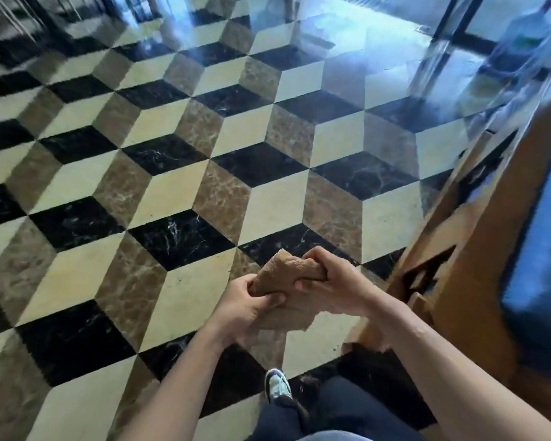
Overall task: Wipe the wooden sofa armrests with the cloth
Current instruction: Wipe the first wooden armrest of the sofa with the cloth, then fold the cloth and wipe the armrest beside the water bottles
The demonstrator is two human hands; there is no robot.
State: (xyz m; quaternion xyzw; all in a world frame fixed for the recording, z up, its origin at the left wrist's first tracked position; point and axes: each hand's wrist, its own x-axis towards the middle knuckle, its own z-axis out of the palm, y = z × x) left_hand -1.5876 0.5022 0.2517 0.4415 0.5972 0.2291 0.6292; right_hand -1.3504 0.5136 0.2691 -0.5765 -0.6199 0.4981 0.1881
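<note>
A brown folded cloth [283,275] is held between both hands above the tiled floor, low in the middle of the view. My left hand [245,310] grips its lower left part and my right hand [328,281] grips its right end. The wooden sofa armrest [477,224] runs along the right edge, its frame slanting from top right to bottom right. A blue seat cushion [541,249] lies beyond it. Both hands are to the left of the armrest and apart from it.
The floor [172,154] is polished tile in a black, cream and brown cube pattern. Large water bottles [528,39] stand at the far right. Dark furniture legs [29,20] show at the top left. My shoe [277,385] and dark trouser legs are below the hands.
</note>
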